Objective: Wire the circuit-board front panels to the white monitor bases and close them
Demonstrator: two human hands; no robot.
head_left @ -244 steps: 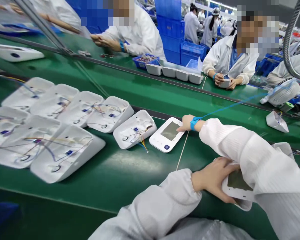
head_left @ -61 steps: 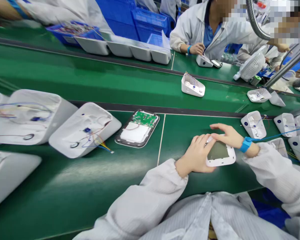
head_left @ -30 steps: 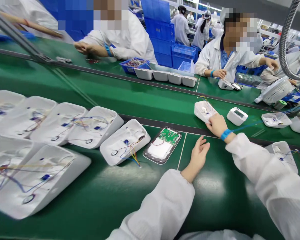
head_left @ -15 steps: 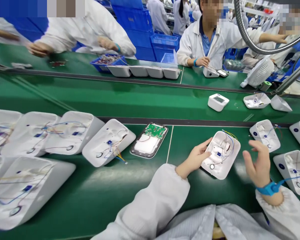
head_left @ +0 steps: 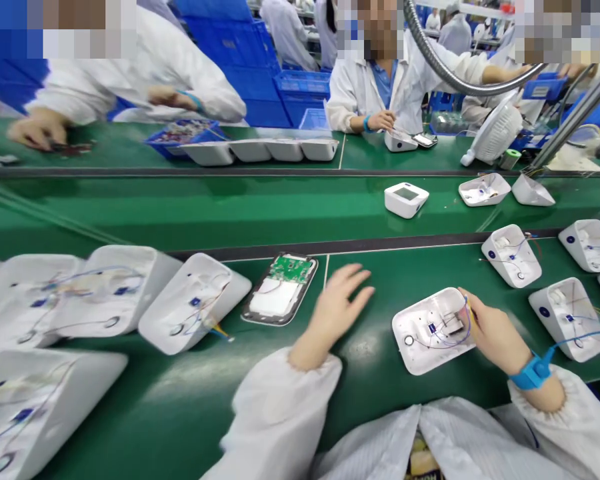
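My right hand [head_left: 497, 331] grips the right side of a white plastic housing [head_left: 415, 357], its open side facing up with wires and a small round part inside. Empty and with fingers apart, my left hand [head_left: 337, 307] hovers over the green bench, left of that housing. Just beyond it on the left lies a dark-framed panel [head_left: 280, 290] with a green circuit board and a white block. Another white housing [head_left: 153, 320] with loose coloured wires rests to the left of the panel. A blue wrist strap [head_left: 531, 373] with a cord is around my right wrist.
More wired housings stand at the left [head_left: 100, 360] and the right [head_left: 573, 333]. Across the bench's dark edge, a finished-looking white device [head_left: 406, 200] sits on a green strip. Co-workers' hands [head_left: 381, 121] work on the far bench, near a blue parts bin [head_left: 163, 143].
My left hand has let go of the housing and moved left towards the panel. My right hand now holds the housing, which has turned. The whole view has shifted slightly.
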